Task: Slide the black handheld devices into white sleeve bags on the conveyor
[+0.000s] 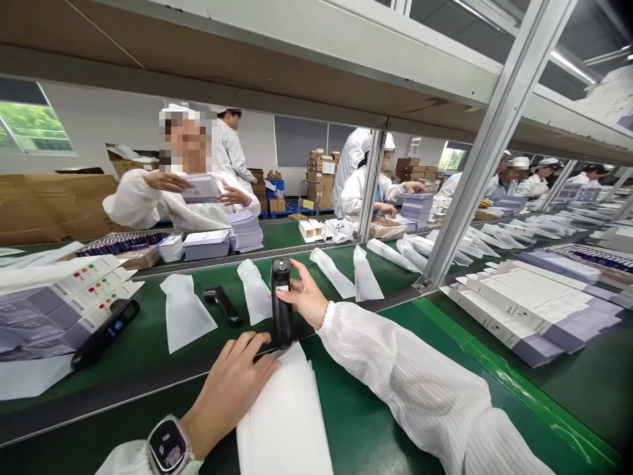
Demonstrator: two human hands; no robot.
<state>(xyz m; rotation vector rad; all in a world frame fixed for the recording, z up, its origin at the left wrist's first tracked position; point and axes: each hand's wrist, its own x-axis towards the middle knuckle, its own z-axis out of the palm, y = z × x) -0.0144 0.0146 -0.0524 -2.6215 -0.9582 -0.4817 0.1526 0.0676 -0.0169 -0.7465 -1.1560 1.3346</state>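
Note:
Upright in my right hand (pixel 304 295) is a black handheld device (pixel 283 320), shaped like an infrared thermometer, with two small round lenses on its top end. Its lower end meets the top of a stack of white pouches (pixel 284 422) lying in front of me. My left hand (pixel 240 369) has its fingers bent at the upper edge of the top pouch, thumb and fingertips close to the device's base. On the belt, a similar black device (pixel 222 305) lies between a white pouch (pixel 185 310) and another white pouch (pixel 256 290).
Purple-and-white boxes (pixel 54 303) are stacked at left beside a black device with a lit display (pixel 106 333). Flat cartons (pixel 534 303) lie at right. A metal post (pixel 494 145) and an overhead shelf (pixel 297 59) frame the view. Across the belt (pixel 143 343), a co-worker (pixel 185 191) holds a box.

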